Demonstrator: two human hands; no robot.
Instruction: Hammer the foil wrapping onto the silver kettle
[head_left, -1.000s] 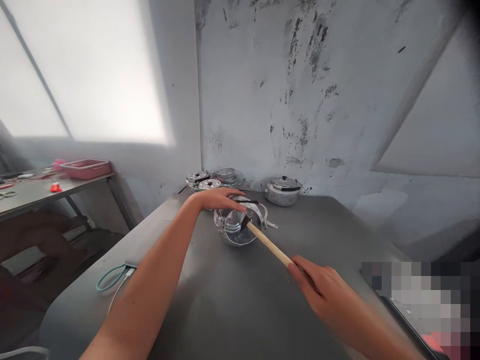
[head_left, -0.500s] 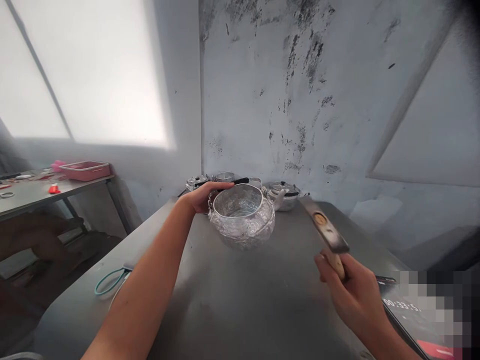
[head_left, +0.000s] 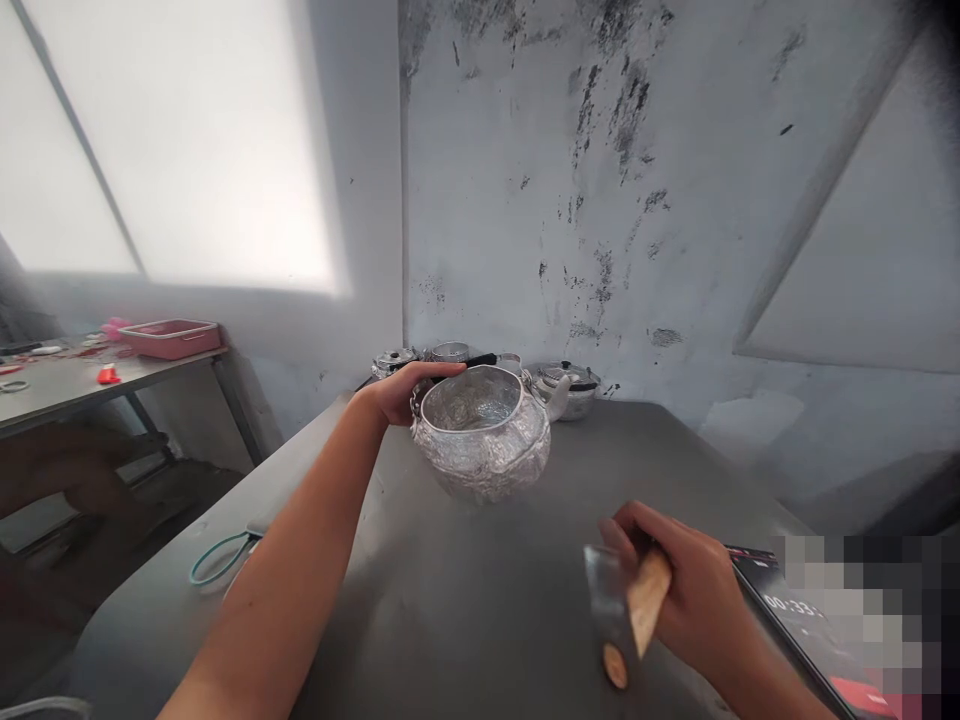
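Observation:
A silver dented metal kettle with no lid on shows its opening and a short spout at the right. My left hand holds it at its left and far side, fingers stretched along the back rim and the thumb hidden. Lower right, my right hand is closed round the pale wooden handle of a hammer. The metal head hangs left of that hand, apart from the kettle and partly blurred; a round wooden handle end shows in it.
Behind the kettle stand a lidded pot and more metalware. A tablet-like screen with a timer lies at right. A teal cord loop lies left on the grey table. A pink tray sits on another table.
My right hand has turned over with the hammer, bringing its head from above the hand down to the lower left. The kettle and my left hand have shifted only slightly.

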